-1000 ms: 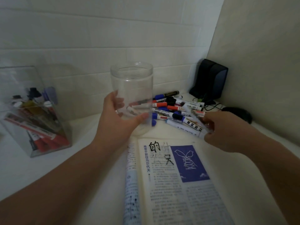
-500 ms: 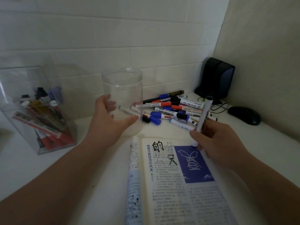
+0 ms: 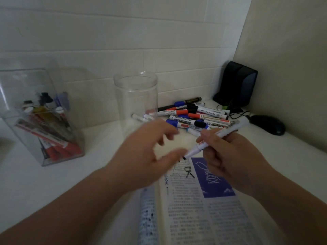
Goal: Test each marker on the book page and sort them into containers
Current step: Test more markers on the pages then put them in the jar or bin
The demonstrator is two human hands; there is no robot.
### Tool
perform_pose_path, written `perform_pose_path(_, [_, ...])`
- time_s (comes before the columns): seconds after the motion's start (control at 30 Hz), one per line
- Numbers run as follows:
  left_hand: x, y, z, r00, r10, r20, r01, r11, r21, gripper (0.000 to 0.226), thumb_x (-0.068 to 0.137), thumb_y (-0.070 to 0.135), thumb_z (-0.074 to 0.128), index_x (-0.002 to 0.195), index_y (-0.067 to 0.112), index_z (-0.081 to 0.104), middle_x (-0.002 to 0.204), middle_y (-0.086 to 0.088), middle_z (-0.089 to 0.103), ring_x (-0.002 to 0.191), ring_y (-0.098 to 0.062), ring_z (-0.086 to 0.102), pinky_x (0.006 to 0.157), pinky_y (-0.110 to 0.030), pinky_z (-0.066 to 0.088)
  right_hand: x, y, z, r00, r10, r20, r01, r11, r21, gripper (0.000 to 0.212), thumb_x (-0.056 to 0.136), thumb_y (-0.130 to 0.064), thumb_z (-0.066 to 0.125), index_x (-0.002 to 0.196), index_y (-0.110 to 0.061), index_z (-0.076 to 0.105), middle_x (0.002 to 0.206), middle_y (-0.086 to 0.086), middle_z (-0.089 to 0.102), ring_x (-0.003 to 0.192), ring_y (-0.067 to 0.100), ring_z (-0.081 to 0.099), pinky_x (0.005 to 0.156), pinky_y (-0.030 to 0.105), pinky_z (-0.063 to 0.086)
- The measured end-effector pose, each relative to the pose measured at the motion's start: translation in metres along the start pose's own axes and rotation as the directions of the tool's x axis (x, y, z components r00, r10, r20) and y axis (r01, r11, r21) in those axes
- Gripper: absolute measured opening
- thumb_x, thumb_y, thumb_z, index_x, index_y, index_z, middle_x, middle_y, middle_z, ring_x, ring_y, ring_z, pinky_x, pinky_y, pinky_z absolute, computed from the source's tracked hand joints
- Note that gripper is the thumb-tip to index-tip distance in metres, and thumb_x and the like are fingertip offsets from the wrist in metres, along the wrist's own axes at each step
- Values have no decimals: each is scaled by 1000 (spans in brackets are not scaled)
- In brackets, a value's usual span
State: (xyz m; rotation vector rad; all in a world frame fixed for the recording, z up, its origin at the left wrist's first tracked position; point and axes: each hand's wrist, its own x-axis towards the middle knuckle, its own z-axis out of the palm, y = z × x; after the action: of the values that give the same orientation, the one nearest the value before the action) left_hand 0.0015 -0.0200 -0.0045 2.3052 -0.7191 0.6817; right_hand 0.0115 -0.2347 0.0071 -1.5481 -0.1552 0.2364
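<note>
Over the top of the open book page [image 3: 203, 206], the right hand [image 3: 228, 156] grips a white whiteboard marker [image 3: 230, 129] in a writing hold. Its barrel slants up and away to the right, and its dark nib points down and left, just above the printed text near the black characters already drawn there. The left hand [image 3: 141, 156] hovers close beside the nib with fingers loosely spread and thumb apart from them. I see nothing held in it, though motion blur softens its outline. The step in hand looks like the test stroke. To do it well, the nib should come down on a pale, unprinted patch of the page rather than on the blue picture or the old marks, so that a faint line shows. A short, firm drag tells more than a dab. The left hand would serve better pressing the page flat near the spine, clear of the nib, so the paper does not lift or smear. Of the 2 containers, the clear round jar [image 3: 136, 96] stands upright just behind the left hand. The clear angular box [image 3: 35, 112] sits well to the left and already holds several markers. The untested pile of markers [image 3: 191, 115] lies behind the right hand. Whether the small white marker seen low through the jar wall is inside it or behind it is unclear. The held marker's far end is greyish, perhaps a posted cap, but too blurred to say. The book's lower part is cut off by the frame edge.
</note>
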Motion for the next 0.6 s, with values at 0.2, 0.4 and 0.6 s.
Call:
perform_pose_path(0.2, [6,7,25,971,-3,239,-12,998,64,29,103,47,40,107,27,61,92,13,60,84,-5,51,75,-29,44,-3,-2,3,997,-64,36,61,995,80,10,76,-17,70,69,-22,75,65,11,64,57,25,51,60,30,38])
perform_pose_path(0.4, [10,22,28,932,-119,343,129,992,-5,26,104,28,43,129,28,49,113,9,58,97,-5,53,87,-26,46,2,7,7,996,-85,-28,85,996,-3,19,72,-22,72,86,-11,66,56,7,58,42,14,46,37,22,37])
perform_pose_path(0.6, [12,16,24,927,-77,368,93,995,-27,22,104,42,31,108,31,50,94,12,59,83,-5,54,76,-25,46,3,10,8,995,-103,0,103,993,65,23,78,-32,68,81,-10,60,56,9,54,41,15,40,38,22,31])
